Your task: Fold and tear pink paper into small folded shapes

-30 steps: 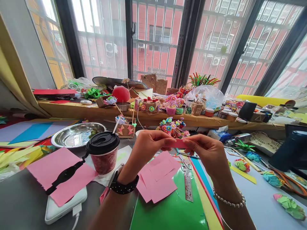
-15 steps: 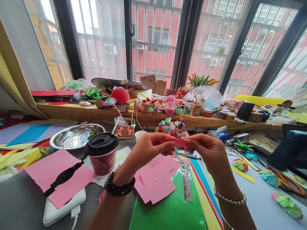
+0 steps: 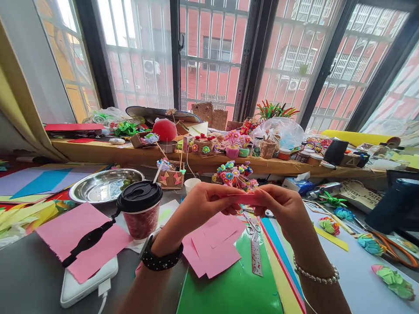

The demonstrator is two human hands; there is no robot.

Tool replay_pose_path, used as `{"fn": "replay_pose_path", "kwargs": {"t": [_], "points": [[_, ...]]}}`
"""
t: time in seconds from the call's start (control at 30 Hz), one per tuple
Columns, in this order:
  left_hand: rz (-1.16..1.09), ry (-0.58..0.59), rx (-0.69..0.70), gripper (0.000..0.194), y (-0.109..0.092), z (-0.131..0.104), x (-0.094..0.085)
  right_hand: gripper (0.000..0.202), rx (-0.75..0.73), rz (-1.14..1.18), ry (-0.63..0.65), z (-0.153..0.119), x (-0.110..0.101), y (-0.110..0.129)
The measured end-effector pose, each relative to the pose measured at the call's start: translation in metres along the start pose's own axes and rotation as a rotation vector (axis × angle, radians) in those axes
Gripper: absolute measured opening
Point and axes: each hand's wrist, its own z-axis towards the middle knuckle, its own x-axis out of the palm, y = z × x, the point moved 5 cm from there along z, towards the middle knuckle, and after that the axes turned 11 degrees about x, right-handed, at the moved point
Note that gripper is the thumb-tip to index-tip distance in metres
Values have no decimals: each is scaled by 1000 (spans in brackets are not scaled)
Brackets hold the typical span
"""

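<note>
Between both hands, a narrow folded strip of pink paper (image 3: 248,199) is held level above the table. My left hand (image 3: 211,198) pinches its left end between thumb and fingers, and my right hand (image 3: 276,198) grips the right end the same way. The fingertips almost meet and cover much of the strip. Below them, several pink paper pieces (image 3: 214,255) lie overlapping on a glossy green sheet (image 3: 229,292). Small scissors (image 3: 252,224) and a patterned ruler (image 3: 256,255) rest just right of those pieces.
Left of my arm stands a lidded coffee cup (image 3: 140,218), near a steel bowl (image 3: 104,187). A larger pink sheet (image 3: 81,244) lies over a white power bank (image 3: 91,283). Crumpled paper flowers (image 3: 371,244) and orange-handled scissors (image 3: 397,248) are at right. Crafts crowd the windowsill (image 3: 203,161).
My hands have drawn slightly closer together along the pink strip, the right fingers shifting left and covering more of it. Everything on the table stays where it was.
</note>
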Motion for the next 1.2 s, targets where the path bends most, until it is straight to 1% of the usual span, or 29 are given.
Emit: {"fn": "replay_pose_path", "kwargs": {"t": [0.1, 0.23, 0.3, 0.4, 0.53, 0.67, 0.77, 0.93, 1.07, 1.13, 1.2], "points": [[-4, 3, 1, 18, 2, 0, 1, 13, 19, 8, -25, -1, 0, 1], [5, 50, -18, 26, 5, 1, 4, 11, 43, 14, 0, -1, 1, 2], [38, 53, -20, 26, 5, 2, 4, 9, 35, 13, -8, -3, 1, 4], [69, 29, -14, 25, 5, 2, 4, 9, 19, -5, -32, -5, 1, 5], [120, 5, -17, 22, 7, 2, 2, 14, 26, -37, -36, -6, 2, 5], [145, -39, 36, 19, 5, 1, -1, 21, 24, -71, -36, -5, 1, 5], [165, -81, 48, 19, 3, 1, -2, 19, 12, -95, -43, -5, 0, 4], [228, -170, 76, 15, 0, 1, -3, 12, -45, -152, -107, -5, -2, 3], [211, -189, 97, 18, -1, 1, -4, 12, -68, -148, -143, -6, -4, 5], [238, -171, 110, 20, -2, 1, -3, 12, -101, -119, -186, -8, -5, 9], [297, -103, 115, 20, -2, 1, 0, 11, -145, -89, -236, -11, -7, 12]]}}
